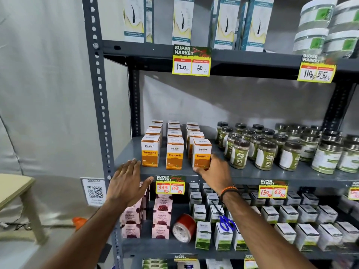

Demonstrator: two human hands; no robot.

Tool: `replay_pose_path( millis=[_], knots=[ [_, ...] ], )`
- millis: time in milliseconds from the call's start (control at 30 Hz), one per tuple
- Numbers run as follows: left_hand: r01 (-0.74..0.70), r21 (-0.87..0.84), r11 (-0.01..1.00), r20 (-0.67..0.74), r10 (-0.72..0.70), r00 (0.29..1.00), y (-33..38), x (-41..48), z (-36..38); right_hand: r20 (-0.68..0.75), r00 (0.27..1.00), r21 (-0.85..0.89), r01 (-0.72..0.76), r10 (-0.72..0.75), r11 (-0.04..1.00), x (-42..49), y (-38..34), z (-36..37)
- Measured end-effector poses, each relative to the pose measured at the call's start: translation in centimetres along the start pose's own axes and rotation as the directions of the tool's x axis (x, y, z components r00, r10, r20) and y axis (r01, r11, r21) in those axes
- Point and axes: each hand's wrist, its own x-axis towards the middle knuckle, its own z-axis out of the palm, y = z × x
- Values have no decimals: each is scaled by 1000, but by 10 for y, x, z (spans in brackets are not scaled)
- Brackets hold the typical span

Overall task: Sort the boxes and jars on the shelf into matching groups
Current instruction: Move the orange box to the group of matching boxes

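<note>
Right hand on the front turmeric box, near the shelf lip.

The turmeric box (202, 154) heads the right-hand row on the middle shelf (272, 174), held by the right hand (214, 171); the left hand (127, 182) hovers open and empty at the shelf edge. A careless tug could tip it off the lip or topple the row behind; jars (240, 153) stand near enough to be knocked.

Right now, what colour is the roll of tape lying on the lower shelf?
Red, with a white core end; the roll of tape shows clearly in the head view.
</note>
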Motion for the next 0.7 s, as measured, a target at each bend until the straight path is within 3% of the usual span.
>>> replay_pose_path(
  millis=[700],
  knots=[
    [6, -9, 1000, -10, -6, 1000, 3, -3, -2, -34, 999, -23, -18, 17, 1000, -3, -7, 3]
  ],
)
